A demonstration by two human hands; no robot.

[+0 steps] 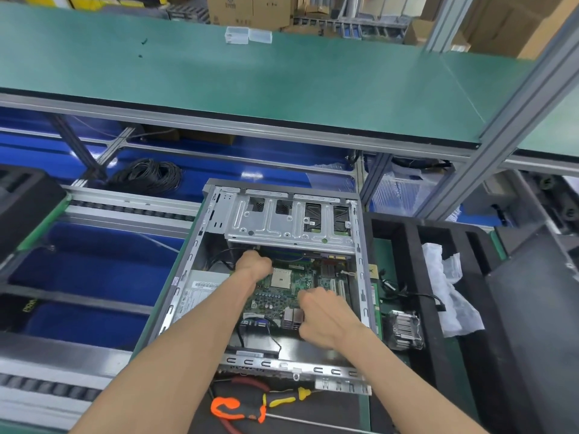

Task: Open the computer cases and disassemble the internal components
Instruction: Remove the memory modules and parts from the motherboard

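An open grey computer case [200, 233] lies flat in front of me with its side panel off. Inside it a green motherboard [275, 296] with an empty CPU socket [281, 278] sits below a silver drive cage [282, 227]. A power supply [200, 292] fills the case's left side. My left hand [253, 264] reaches under the drive cage's edge at the board's upper left, its fingers curled and hidden. My right hand [326, 314] hovers over the board's right side near the rear ports [293, 317], fingers curled; whatever they hold is hidden.
Orange-handled pliers [232, 408] and a yellow-black screwdriver [282, 399] lie in front of the case. A removed heatsink [404, 330], a loose cable [413, 296] and crumpled plastic [448, 277] sit in a black foam tray [407, 233] at right. A black cable coil [150, 175] lies behind.
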